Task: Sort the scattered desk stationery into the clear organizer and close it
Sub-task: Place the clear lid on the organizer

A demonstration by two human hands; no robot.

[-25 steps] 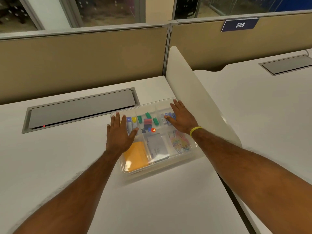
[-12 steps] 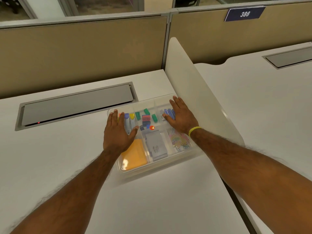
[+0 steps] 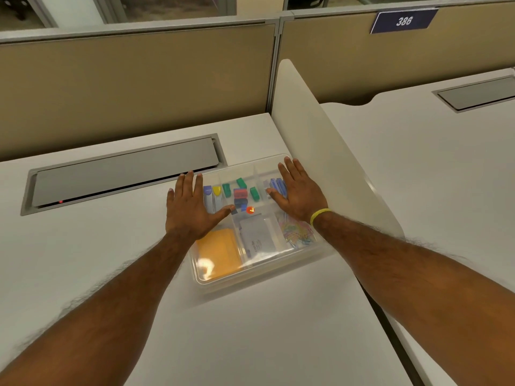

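Desk (image 3: 83,274): stationery-filled clear organizer (image 3: 278,270).

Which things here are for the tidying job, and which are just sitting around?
For the job:
- clear organizer
- left hand and right hand, both resting flat on it
- orange sticky notes, coloured paper clips and green clips, all inside it

Just sitting around:
- grey desk hatch
- white divider
- number sign
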